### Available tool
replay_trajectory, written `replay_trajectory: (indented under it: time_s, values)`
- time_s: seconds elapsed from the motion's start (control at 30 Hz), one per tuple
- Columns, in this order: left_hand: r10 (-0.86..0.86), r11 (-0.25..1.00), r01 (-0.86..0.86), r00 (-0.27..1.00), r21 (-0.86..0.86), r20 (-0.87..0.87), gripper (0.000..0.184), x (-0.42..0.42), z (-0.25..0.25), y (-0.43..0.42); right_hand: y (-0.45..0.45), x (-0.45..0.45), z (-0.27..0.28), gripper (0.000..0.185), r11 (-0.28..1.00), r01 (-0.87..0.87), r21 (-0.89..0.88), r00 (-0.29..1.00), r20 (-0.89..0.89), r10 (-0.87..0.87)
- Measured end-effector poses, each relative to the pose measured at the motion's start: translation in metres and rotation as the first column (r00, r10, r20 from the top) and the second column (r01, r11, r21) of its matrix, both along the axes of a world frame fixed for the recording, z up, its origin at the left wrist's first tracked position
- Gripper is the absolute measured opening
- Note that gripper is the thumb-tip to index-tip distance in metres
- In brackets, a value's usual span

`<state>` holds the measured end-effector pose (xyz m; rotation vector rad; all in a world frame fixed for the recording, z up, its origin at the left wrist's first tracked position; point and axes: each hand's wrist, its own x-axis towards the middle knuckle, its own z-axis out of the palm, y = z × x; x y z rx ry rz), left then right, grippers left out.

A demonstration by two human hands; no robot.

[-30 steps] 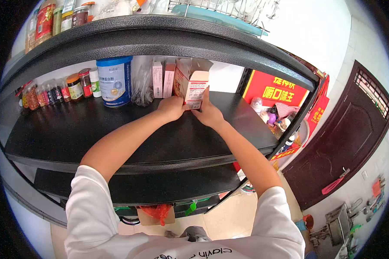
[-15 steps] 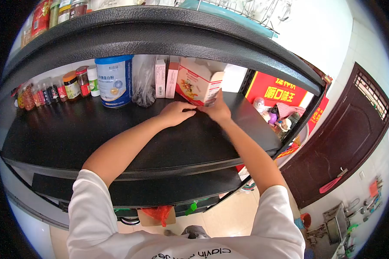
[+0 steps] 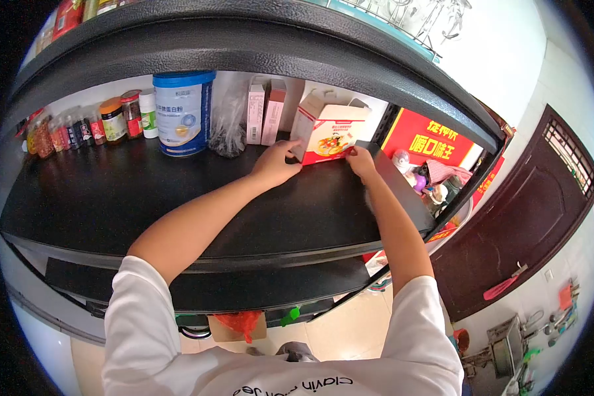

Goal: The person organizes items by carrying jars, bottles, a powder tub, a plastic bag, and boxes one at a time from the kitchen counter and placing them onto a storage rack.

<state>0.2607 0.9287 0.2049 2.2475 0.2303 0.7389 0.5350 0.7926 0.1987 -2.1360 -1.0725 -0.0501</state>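
Note:
An open-topped red and white cardboard box stands on the black shelf, its printed front facing me. My left hand grips its lower left edge, thumb and fingers around the corner. At the lower right corner, my right hand pinches the box with bent fingers. Just left of it are two slim upright boxes, one white and one pink. Beside them sits a clear plastic bag with dark contents.
A large blue-lidded can and several spice jars line the back left. The thick upper shelf edge hangs above my hands. Right of the shelf are a red sign and a dark door.
The box has turned so its printed front faces me, and it sits slightly further right. My left hand has moved onto its left edge; my right hand has shifted right along its base.

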Motion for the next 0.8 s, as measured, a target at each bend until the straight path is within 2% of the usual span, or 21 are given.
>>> replay_trajectory:
  time_s: [0.07, 0.1, 0.2, 0.3, 0.4, 0.5, 0.53, 0.6, 0.7, 0.73, 0.8]
  values:
    - [-0.032, 0.997, 0.026, 0.996, -0.072, -0.085, 0.062, -0.003, 0.009, 0.0, 0.02, -0.007, -0.007, 0.033, 0.973, 0.229, -0.032, 0.969, 0.106, -0.224]
    - [0.04, 0.999, -0.04, 0.999, -0.015, 0.006, 0.051, 0.0, 0.005, -0.002, 0.021, -0.025, -0.001, 0.035, 0.958, 0.283, -0.054, 0.954, 0.121, -0.275]
    - [0.27, 0.94, -0.32, 0.912, 0.122, 0.31, 0.048, 0.006, -0.008, 0.003, 0.027, -0.039, 0.005, 0.042, 0.967, 0.231, -0.106, 0.973, 0.041, -0.228]
    - [0.307, 0.95, -0.306, 0.886, -0.06, 0.347, 0.044, 0.011, -0.016, 0.012, 0.025, -0.047, 0.01, 0.052, 0.952, 0.273, -0.137, 0.962, 0.067, -0.266]
    - [0.306, 0.939, -0.27, 0.939, -0.213, 0.159, 0.056, 0.004, -0.007, 0.011, 0.022, -0.054, 0.011, 0.054, 0.963, 0.258, -0.078, 0.966, 0.056, -0.254]
    - [0.329, 0.932, -0.308, 0.94, -0.193, 0.089, 0.078, 0.002, -0.006, 0.009, 0.016, -0.079, 0.016, 0.053, 0.958, 0.262, 0.116, 0.964, 0.013, -0.266]
    - [0.357, 0.931, -0.347, 0.931, -0.114, 0.081, 0.083, 0.005, -0.008, 0.011, 0.015, -0.084, 0.016, 0.052, 0.943, 0.269, 0.195, 0.962, -0.008, -0.273]
    - [0.409, 0.91, -0.412, 0.91, 0.043, 0.071, 0.093, 0.013, -0.013, 0.015, 0.017, -0.08, 0.016, 0.053, 0.957, 0.177, 0.23, 0.984, -0.023, -0.176]
    - [0.319, 0.942, -0.309, 0.946, 0.13, -0.057, 0.095, 0.014, -0.012, 0.025, 0.018, -0.081, 0.012, 0.053, 0.955, 0.096, 0.282, 0.995, -0.032, -0.091]
    - [0.309, 0.948, -0.303, 0.95, 0.098, -0.048, 0.092, 0.014, -0.011, 0.024, 0.02, -0.084, 0.012, 0.054, 0.951, 0.076, 0.3, 0.997, -0.031, -0.07]
    - [0.292, 0.956, -0.291, 0.956, 0.032, -0.03, 0.088, 0.01, -0.009, 0.022, 0.016, -0.099, 0.019, 0.061, 0.899, -0.109, 0.424, 0.954, -0.208, 0.214]
